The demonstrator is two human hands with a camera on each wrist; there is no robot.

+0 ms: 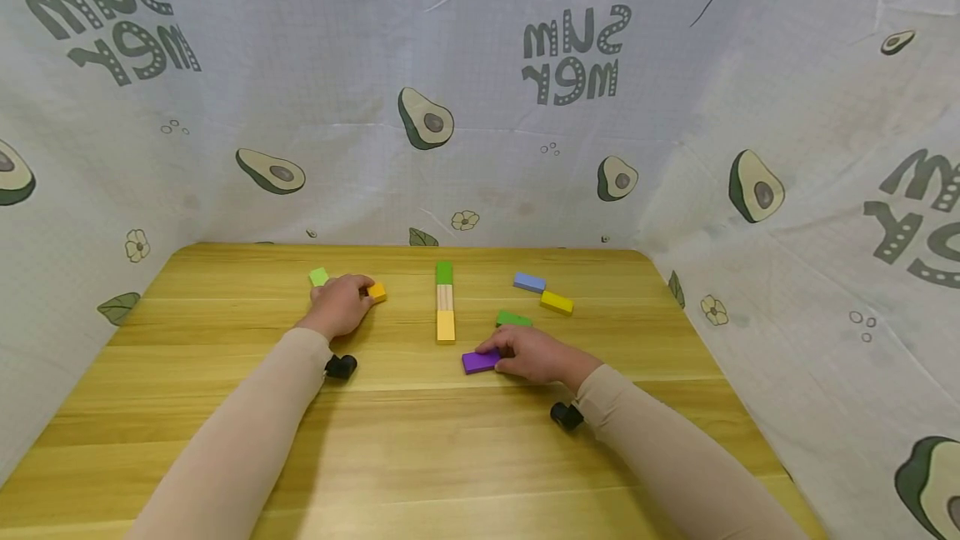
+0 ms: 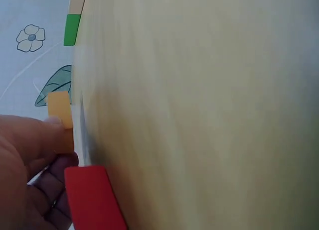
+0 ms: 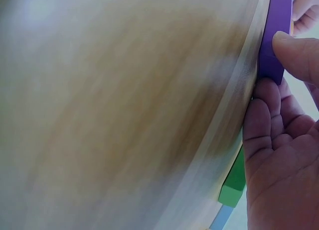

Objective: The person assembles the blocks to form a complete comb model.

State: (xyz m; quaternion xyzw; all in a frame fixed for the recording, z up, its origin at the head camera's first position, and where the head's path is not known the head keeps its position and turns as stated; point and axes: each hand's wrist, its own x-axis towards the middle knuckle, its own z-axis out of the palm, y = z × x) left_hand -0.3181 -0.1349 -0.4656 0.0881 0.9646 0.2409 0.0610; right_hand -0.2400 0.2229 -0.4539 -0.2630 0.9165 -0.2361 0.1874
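Right hand [image 1: 531, 354], nearer the row [image 1: 446, 298] ahead-left, pinches the purple block [image 1: 477, 362], long axis leftward; left hand [image 1: 341, 307] seemingly pinches the orange block [image 1: 378, 292].

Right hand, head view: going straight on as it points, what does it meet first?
Probably the light-orange rectangular block, ahead and to the left; the purple rectangular block that the right hand pinches would lead. Exact heading and height are unclear, so it might just pass by.

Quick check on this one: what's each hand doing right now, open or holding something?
Left hand: closed, holding the orange block.
Right hand: closed, holding the purple block.
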